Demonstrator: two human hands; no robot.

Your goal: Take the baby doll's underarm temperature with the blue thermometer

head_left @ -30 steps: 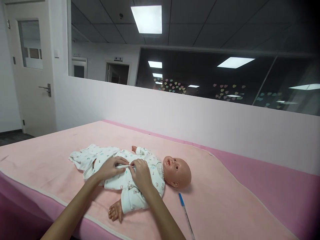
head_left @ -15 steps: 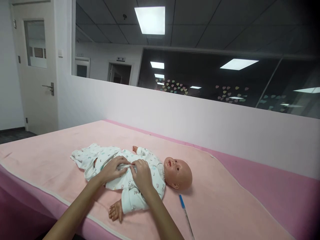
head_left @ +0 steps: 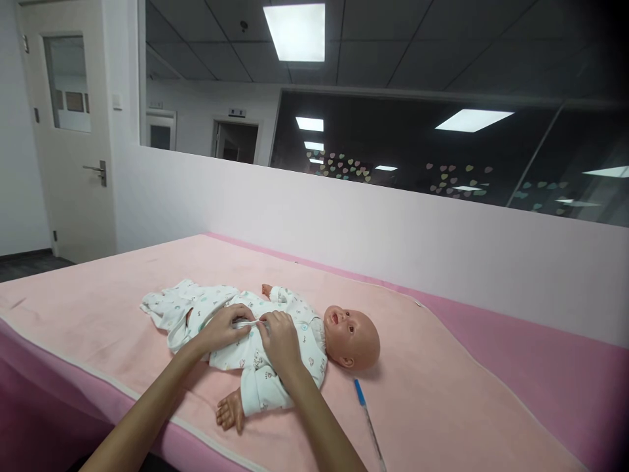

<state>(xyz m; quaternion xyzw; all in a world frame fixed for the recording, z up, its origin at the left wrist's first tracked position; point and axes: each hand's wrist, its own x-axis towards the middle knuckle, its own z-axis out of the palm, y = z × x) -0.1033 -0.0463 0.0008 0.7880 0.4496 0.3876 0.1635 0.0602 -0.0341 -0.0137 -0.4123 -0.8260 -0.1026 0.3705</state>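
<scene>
A baby doll (head_left: 351, 337) lies on its back on a pink blanket (head_left: 432, 393), head to the right. It wears a white printed romper (head_left: 246, 357). My left hand (head_left: 223, 326) and my right hand (head_left: 280, 339) both rest on the doll's belly. Each pinches the romper's front edge, fingers curled, with the fingertips nearly meeting. The doll's near hand (head_left: 229, 414) sticks out of its sleeve toward me.
A blue-capped pen (head_left: 367, 419) lies on the blanket just right of the doll's head. A low white partition (head_left: 393, 229) runs behind the bed. A door (head_left: 63, 131) stands at the far left. The bed's near edge (head_left: 98, 383) is close to my forearms.
Both hands stay pinched on the romper's front at the belly. The view has shifted slightly; the doll has not moved.
</scene>
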